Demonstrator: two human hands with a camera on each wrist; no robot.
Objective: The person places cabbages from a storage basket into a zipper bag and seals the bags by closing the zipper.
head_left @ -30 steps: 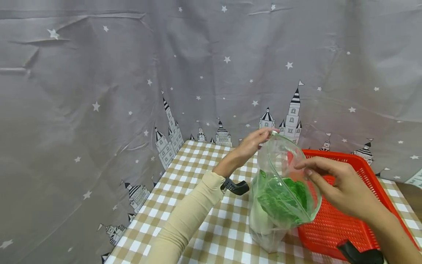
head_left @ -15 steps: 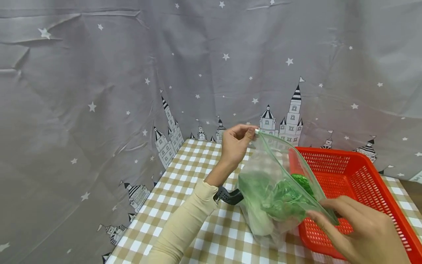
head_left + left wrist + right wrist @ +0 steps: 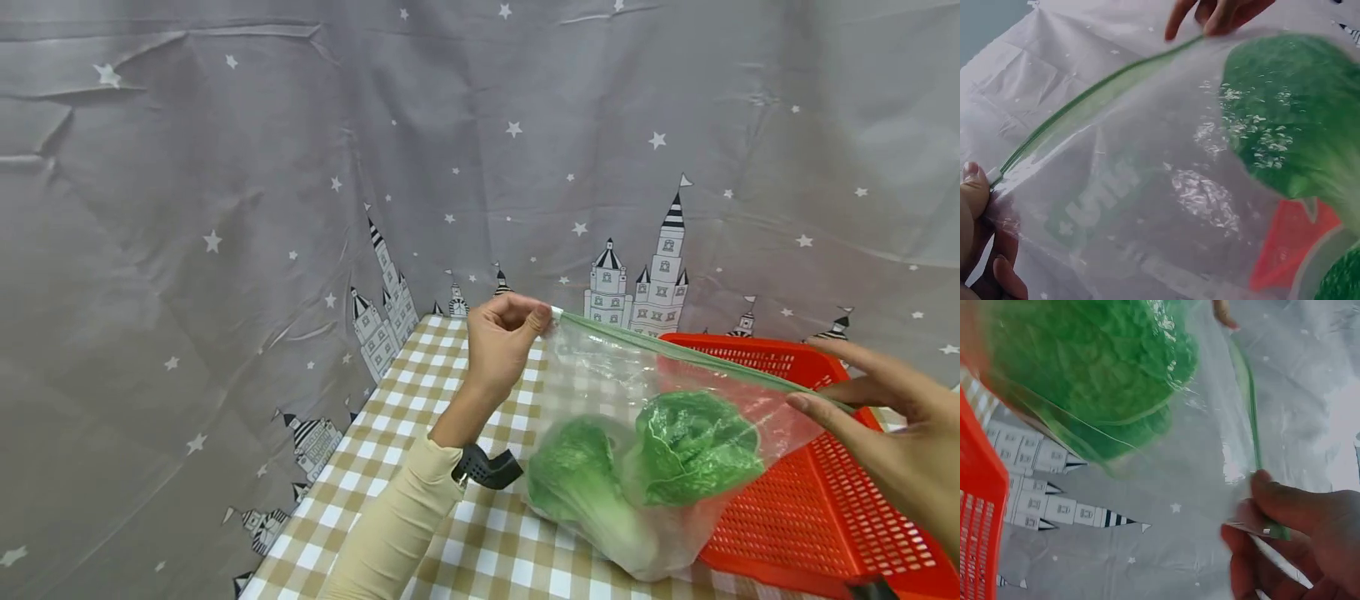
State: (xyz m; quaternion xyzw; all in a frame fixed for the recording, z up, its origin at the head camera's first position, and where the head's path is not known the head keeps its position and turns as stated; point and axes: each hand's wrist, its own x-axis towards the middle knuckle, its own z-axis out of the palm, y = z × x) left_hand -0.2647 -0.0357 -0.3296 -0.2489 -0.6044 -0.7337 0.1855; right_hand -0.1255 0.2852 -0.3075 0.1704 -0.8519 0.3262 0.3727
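Observation:
A clear zip bag [image 3: 600, 375] with a green zip edge hangs stretched between my two hands. Inside it are two leafy green vegetables: a pale-stemmed cabbage [image 3: 592, 483] at the left and a crinkled green head [image 3: 697, 450] at the right. My left hand [image 3: 498, 346] pinches the bag's upper left corner at the white slider [image 3: 556, 313]. At the other end of the zip, my right hand [image 3: 900, 425] pinches the upper right corner between thumb and fingers, as the right wrist view also shows. The zip edge slopes down toward the right.
Behind and right of the bag stands a red plastic basket [image 3: 795, 500] with slotted walls. A brown and white checked cloth [image 3: 450, 400] covers the table. A grey curtain [image 3: 450, 125] with stars and castles hangs at the back.
The bag's mouth has gone from wide open to drawn into a straight line. My left hand has moved left, my right hand right, and the right now grips the far corner.

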